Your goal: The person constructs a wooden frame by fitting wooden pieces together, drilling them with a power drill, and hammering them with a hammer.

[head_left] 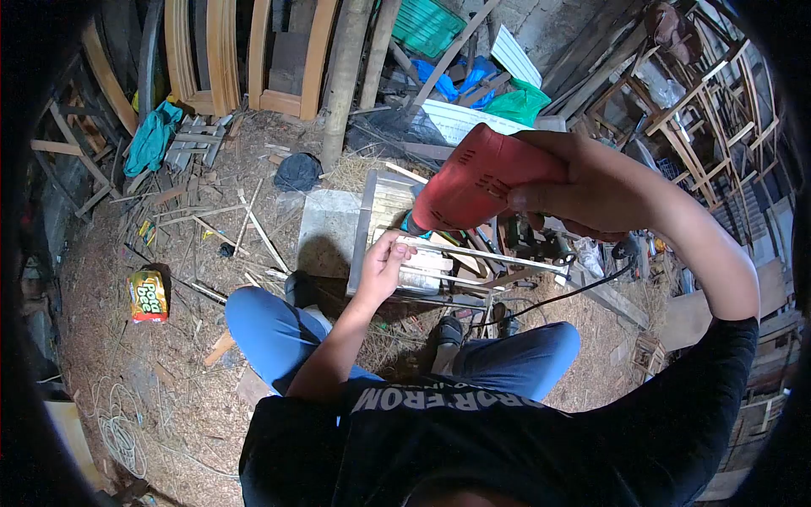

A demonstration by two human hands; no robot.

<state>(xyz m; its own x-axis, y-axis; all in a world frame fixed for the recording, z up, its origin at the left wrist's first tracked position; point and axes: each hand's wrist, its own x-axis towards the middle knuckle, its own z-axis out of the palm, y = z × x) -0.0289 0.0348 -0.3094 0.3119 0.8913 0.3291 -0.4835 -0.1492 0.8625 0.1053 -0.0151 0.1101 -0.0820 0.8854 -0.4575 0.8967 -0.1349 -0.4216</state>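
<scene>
My right hand [583, 190] is closed around a red power drill [473, 177], held above the low wooden workbench [365, 228] with its nose pointing down and left. Just under the drill's front end, my left hand [385, 266] pinches the near end of a thin wooden strip [490, 253]. The strip stretches off to the right across the bench. The drill's tip is close to my left fingertips; whether it touches the wood I cannot tell. A second thin strip [456, 277] lies alongside, nearer my body.
A black power cord [557, 297] curves past the bench's right side. Wood scraps and shavings cover the floor. On the left are a yellow snack packet [149, 296] and a coiled rope [122, 435]. Wooden frames [224, 59] lean at the back, beside a bamboo post [342, 93].
</scene>
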